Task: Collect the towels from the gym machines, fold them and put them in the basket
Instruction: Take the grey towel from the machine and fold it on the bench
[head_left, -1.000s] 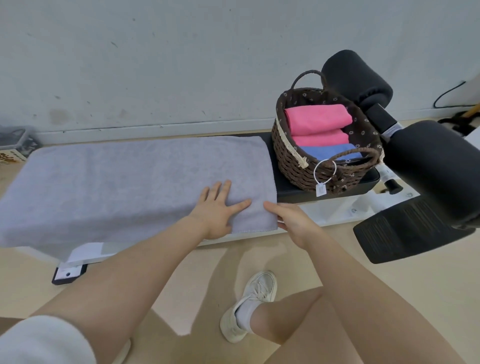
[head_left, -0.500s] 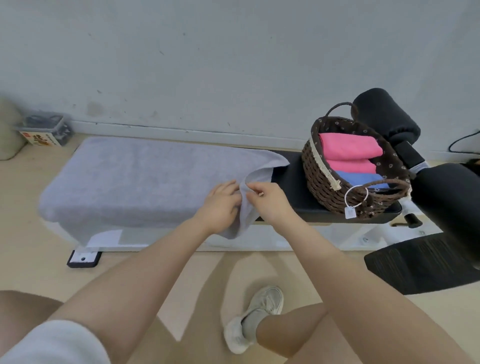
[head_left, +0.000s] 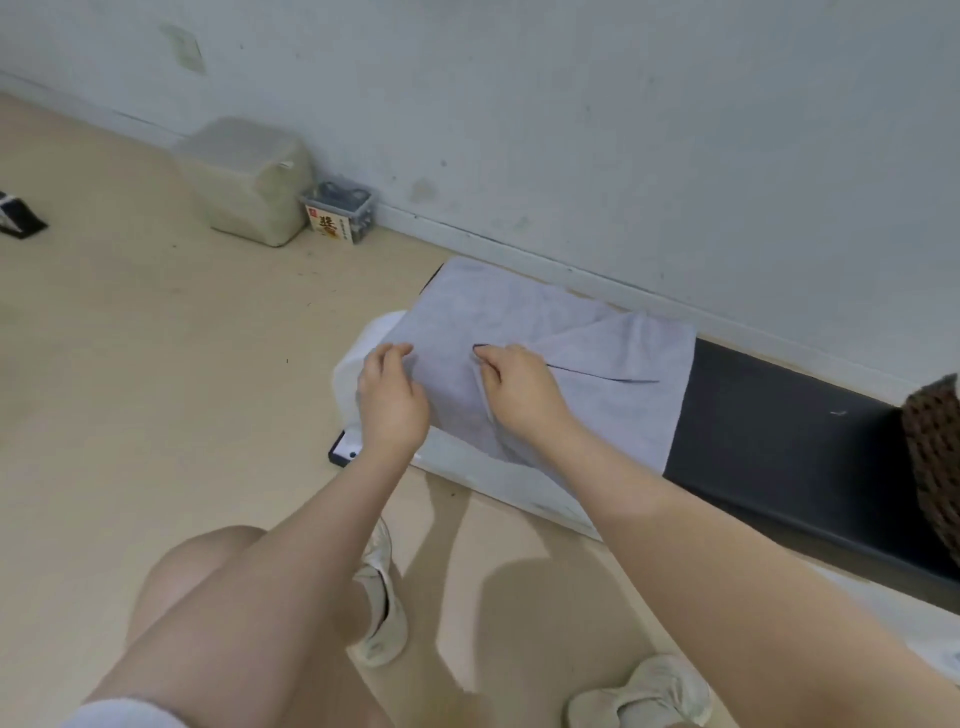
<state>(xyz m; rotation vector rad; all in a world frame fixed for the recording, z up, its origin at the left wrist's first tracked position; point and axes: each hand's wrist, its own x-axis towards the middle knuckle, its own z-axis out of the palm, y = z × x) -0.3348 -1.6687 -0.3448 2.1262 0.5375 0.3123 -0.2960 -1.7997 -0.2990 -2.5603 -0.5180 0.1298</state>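
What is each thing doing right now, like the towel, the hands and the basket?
Towel: grey, folded over itself, lying on the bench.
Left hand: fingers curled, pinching the towel's left edge.
Right hand: pinching the folded layer.
Bench: right part bare, left part under the towel.
Basket: on the bench, mostly out of view.

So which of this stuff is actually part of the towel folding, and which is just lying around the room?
Part of the job:
grey towel, half folded on the black bench pad
left hand and right hand, both pinching the towel
wicker basket, at the right edge

Just lying about:
pale sack by the wall
small clear box beside it
dark object on the floor, far left
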